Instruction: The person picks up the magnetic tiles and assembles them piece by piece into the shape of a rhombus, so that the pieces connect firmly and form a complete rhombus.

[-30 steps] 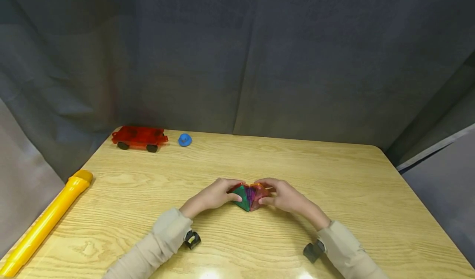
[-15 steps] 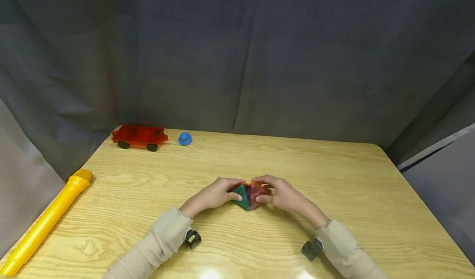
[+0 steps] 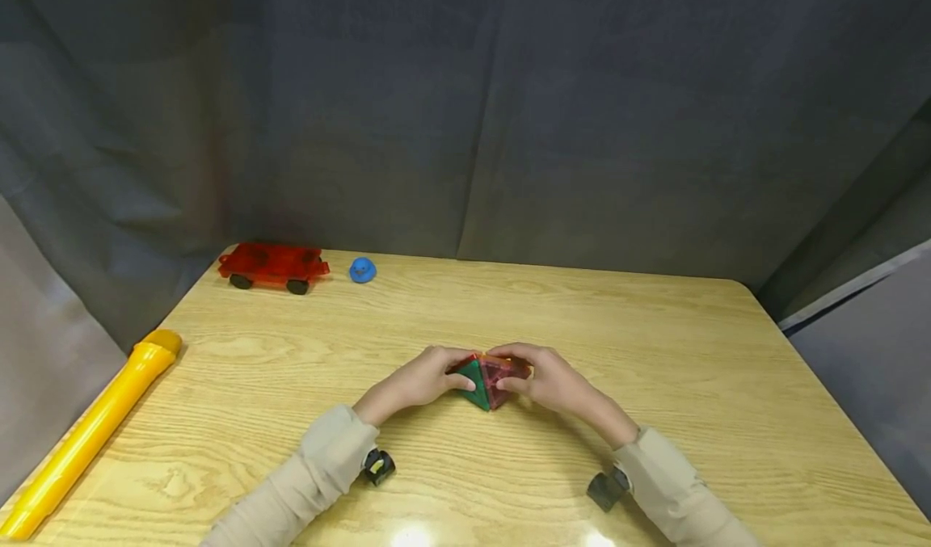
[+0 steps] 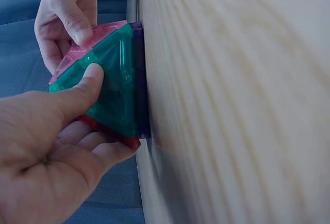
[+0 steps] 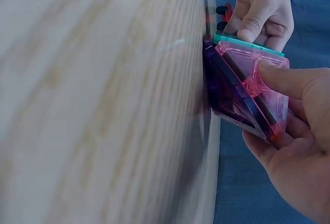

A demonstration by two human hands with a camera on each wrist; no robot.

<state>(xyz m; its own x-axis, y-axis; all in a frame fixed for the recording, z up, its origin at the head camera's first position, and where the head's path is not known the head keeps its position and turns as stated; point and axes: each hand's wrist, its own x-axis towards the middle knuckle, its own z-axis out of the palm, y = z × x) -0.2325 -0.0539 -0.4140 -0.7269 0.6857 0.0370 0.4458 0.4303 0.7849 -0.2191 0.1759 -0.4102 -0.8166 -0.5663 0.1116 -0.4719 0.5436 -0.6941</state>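
Note:
Translucent tiles stand on the table, leaning together in a pyramid-like form. My left hand (image 3: 425, 377) grips a green triangular tile (image 4: 111, 82) with the thumb on its face; a red tile (image 4: 133, 142) shows behind it at the fingers. From the other side, my right hand (image 3: 549, 379) holds a pink triangular tile (image 5: 268, 74), thumb on its face and fingers behind, where an orange tip (image 5: 277, 131) shows. The pink and green tiles meet along an edge. Flat at the bottom lies a purple tile (image 5: 210, 74), partly hidden by the others.
A red wheeled toy car base (image 3: 272, 264) stands at the table's far left corner. Beside it sits a small blue duck-like toy (image 3: 362, 270). A long yellow tube with a rounded end (image 3: 94, 434) lies along the left edge. A dark curtain (image 3: 465, 111) hangs behind the table.
My right hand has shifted slightly left with the pink tile, which now leans against the green one and covers the purple between them. The left hand has stayed nearly still.

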